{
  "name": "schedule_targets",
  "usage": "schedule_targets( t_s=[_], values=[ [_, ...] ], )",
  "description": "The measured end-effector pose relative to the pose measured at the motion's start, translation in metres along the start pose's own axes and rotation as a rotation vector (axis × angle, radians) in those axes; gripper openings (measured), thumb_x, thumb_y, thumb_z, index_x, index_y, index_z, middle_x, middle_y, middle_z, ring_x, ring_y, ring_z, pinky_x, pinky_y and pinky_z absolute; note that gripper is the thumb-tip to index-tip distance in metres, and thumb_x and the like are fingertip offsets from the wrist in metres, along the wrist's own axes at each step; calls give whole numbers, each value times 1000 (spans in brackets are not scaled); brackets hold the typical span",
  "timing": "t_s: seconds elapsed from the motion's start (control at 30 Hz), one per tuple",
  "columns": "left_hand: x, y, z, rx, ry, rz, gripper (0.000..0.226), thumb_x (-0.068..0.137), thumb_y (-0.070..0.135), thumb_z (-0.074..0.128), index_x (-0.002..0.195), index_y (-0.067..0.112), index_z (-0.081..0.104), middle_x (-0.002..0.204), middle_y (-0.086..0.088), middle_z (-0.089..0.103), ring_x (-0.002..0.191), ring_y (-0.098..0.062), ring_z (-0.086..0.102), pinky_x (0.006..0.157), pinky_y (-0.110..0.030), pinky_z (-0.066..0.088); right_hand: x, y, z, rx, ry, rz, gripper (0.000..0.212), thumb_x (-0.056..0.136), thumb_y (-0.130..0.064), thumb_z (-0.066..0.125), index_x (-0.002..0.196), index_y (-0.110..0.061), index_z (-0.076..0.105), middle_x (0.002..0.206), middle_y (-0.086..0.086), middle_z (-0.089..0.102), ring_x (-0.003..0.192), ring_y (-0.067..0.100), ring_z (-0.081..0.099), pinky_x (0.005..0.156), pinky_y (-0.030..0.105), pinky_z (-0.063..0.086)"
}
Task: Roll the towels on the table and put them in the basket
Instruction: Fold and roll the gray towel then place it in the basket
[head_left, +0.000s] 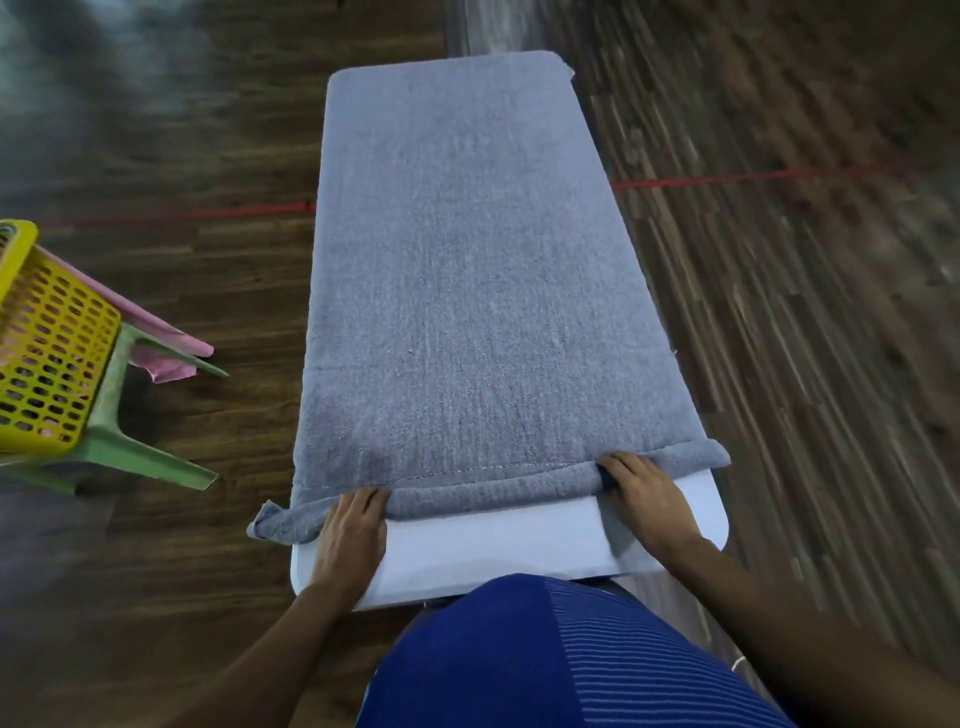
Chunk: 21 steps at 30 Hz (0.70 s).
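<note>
Dark wood-plank floor (779, 312) all around, streaked with motion blur on the right. 1 thin red line (727, 179) crosses it, running far beyond the fingertips. Well left of the fingers, a green plastic chair (135, 447) stands, pink cloth (171, 353) hanging off it. Light is dim and soft.

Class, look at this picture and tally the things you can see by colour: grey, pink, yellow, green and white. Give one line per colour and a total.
Grey: 1, the towel being rolled
Pink: 1, a cloth under the basket
Yellow: 1, the basket
Green: 1, the stool
White: 1, the table
Total: 5
</note>
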<state>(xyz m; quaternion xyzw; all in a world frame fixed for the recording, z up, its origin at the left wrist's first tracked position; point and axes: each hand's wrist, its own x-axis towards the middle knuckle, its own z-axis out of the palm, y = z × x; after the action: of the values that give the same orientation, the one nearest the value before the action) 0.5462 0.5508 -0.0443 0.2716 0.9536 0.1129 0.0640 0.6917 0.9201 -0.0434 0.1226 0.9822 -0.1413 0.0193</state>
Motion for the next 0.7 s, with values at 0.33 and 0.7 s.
schedule_targets(
  t_s=[0.33,0.7],
  values=[
    [18,-2,-20,-57,-237,-84,27,83,25,40,79,15,65,84,-5,69,80,-25,62,81,-39,45,20,-8,-18,-90,-234,157,35,89,-32,42,111,-25,68,109,1,70,105,23,59,91,39,36],
    [3,-3,-1,-79,130,-98,14,81,-2,67,93,5,65,88,-9,62,81,-30,56,73,-46,49,-5,-16,5,-70,85,-39,41,66,0,75,102,-15,62,100,5,60,90,26,55,79,38,45]
  ],
)
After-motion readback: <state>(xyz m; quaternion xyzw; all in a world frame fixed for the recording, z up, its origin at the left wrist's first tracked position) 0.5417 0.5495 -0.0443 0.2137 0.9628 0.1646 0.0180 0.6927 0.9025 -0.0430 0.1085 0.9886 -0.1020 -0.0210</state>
